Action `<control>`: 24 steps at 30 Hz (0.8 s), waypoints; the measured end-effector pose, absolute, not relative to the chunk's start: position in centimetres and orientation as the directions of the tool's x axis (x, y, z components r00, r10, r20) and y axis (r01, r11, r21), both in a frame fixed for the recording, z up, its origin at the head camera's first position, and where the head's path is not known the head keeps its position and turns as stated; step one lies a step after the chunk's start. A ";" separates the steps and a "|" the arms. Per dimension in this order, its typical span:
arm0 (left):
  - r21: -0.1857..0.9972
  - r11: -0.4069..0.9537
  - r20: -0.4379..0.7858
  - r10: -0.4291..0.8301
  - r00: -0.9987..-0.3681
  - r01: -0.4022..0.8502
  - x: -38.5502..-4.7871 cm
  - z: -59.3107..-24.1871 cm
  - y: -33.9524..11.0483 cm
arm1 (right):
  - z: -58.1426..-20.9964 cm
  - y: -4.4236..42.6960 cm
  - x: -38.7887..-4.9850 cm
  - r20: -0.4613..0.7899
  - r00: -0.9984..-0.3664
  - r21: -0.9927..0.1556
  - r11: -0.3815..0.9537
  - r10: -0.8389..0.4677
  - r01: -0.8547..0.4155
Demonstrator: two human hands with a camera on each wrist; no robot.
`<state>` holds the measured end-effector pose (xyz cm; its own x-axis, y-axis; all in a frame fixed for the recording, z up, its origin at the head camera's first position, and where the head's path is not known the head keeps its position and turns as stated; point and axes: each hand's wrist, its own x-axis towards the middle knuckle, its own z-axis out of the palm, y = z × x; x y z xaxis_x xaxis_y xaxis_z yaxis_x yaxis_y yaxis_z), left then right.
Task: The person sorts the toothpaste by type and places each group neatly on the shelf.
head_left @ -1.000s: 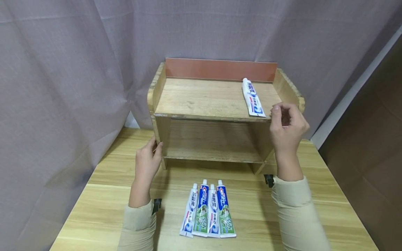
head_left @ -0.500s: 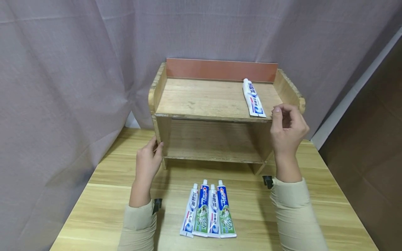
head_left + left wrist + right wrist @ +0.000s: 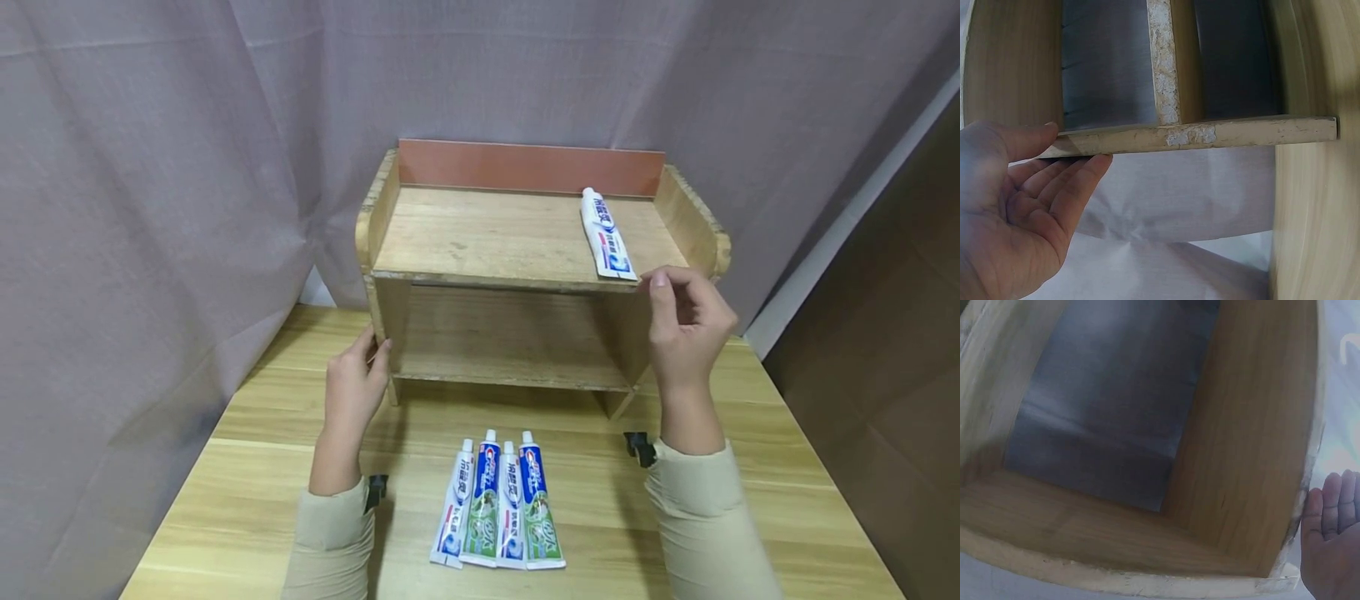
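Observation:
A small two-tier wooden shelf [image 3: 487, 242] stands on the table. My left hand [image 3: 354, 379] grips the shelf's left side panel [image 3: 1147, 139], thumb on the inner face and fingers on the outer face. One white and blue toothpaste tube [image 3: 606, 237] lies on the top tier at the right, its cap towards the back and its flat end at the front edge. Just right of that end, my right hand [image 3: 688, 321] is at the front edge with its fingers loosely bent and nothing held. In the right wrist view the right hand [image 3: 1335, 540] shows beside the shelf's edge.
Several toothpaste tubes [image 3: 512, 504] lie side by side on the wooden table [image 3: 247, 467] in front of the shelf, white ones alternating with blue and green ones. A reddish-brown board [image 3: 532, 167] closes the shelf's back. Grey curtain [image 3: 187, 167] hangs behind and to the left.
My right hand has moved slightly down and back from the top tier's front right corner. The left hand keeps its grip on the side panel, and the tubes have not moved.

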<state>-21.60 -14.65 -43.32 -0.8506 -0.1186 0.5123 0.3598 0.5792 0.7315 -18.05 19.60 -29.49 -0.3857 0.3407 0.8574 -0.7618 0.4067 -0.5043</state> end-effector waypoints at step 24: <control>0.728 0.573 0.531 -0.123 -0.839 0.377 -21.6 -43.4 -14.6 | -35.6 18.5 -15.4 0.866 -0.460 -0.500 0.343 0.194 -0.795</control>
